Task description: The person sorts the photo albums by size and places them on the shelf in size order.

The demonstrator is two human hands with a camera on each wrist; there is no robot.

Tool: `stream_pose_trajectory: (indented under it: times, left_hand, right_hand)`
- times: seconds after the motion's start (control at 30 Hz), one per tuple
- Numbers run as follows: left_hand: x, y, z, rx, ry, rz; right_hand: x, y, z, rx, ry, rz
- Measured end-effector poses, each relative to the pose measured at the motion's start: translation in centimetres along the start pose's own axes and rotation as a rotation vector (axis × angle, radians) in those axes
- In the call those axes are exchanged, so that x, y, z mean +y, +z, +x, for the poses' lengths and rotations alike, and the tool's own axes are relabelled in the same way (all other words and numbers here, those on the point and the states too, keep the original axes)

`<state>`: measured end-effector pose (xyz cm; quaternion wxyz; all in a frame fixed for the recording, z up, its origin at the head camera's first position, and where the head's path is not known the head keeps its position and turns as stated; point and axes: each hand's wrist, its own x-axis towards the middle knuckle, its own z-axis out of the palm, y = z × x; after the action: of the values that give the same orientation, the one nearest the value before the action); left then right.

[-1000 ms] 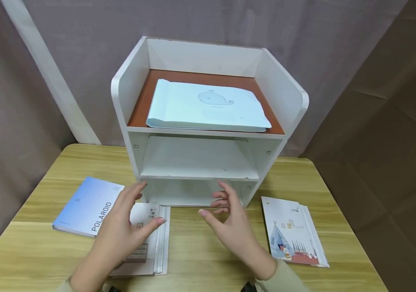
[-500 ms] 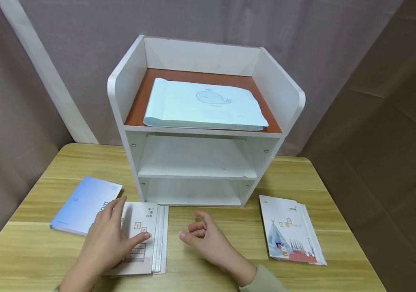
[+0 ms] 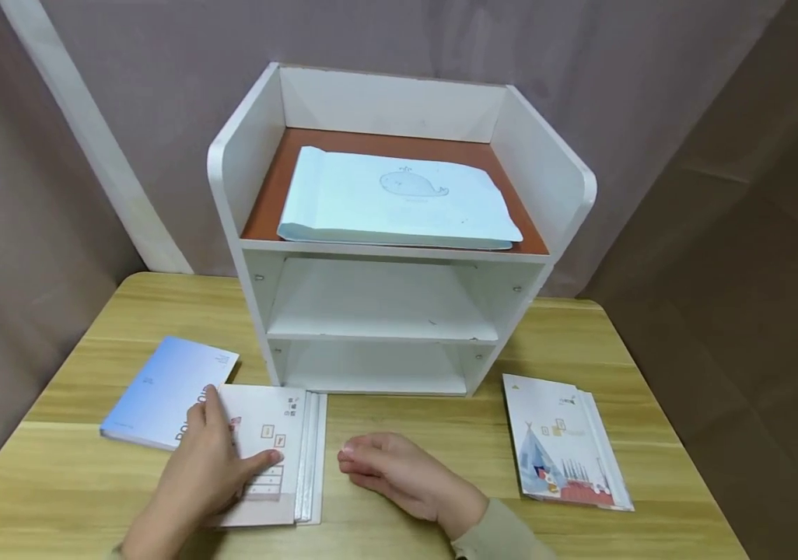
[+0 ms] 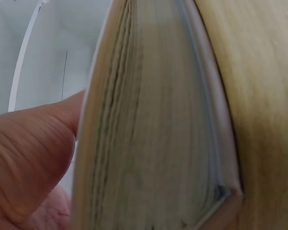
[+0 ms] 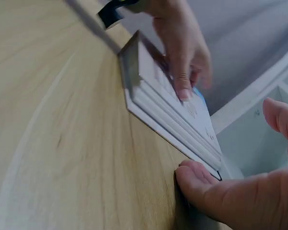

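My left hand lies over the left side of a white illustrated book on the table. Its thumb rests on the cover; the fingers stretch along the left edge, beside a blue-and-white book. In the left wrist view the page edges of the white book fill the middle, with the left thumb against its cover. Just right of the layered right edge of this book, my right hand hovers low over or rests on the table, holding nothing. Its thumb tip is near the book's corner in the right wrist view.
A white shelf unit stands behind the hands, with a pale whale-printed book lying on its top. Another illustrated book lies at the right on the wooden table. Curtains hang behind.
Both hands have come down and nearer to the white book. The left has settled with its thumb on the cover; the right has moved left, its fingers drawing closer together.
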<state>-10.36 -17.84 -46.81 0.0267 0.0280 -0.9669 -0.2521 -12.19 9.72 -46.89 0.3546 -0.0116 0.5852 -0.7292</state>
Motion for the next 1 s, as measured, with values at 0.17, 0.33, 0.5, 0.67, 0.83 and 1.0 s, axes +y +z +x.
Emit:
stream_pose_trajectory:
  times: [0.17, 0.33, 0.5, 0.67, 0.83, 1.0]
  left_hand:
    - [0.2, 0.2, 0.3, -0.099, -0.057, -0.016]
    - [0.3, 0.1, 0.7, -0.167, -0.086, -0.027]
    - [0.0, 0.0, 0.8, -0.191, -0.102, -0.041]
    - [-0.1, 0.1, 0.4, -0.177, -0.095, -0.076]
    - [0.2, 0.1, 0.3, -0.147, -0.085, -0.095]
    - [0.4, -0.2, 0.2, -0.177, -0.083, -0.09]
  right_hand:
    - [-0.3, 0.6, 0.1, 0.001, 0.027, 0.064]
    - [-0.5, 1.6, 0.4, 0.021, 0.019, 0.062]
    - [-0.6, 1.9, 0.9, 0.045, 0.024, 0.074]
    - [-0.5, 1.8, 1.2, 0.074, 0.035, 0.053]
    - [-0.6, 2.2, 1.5, 0.139, 0.042, -0.046]
    - [-0.6, 2.7, 1.4, 0.174, 0.07, -0.093]
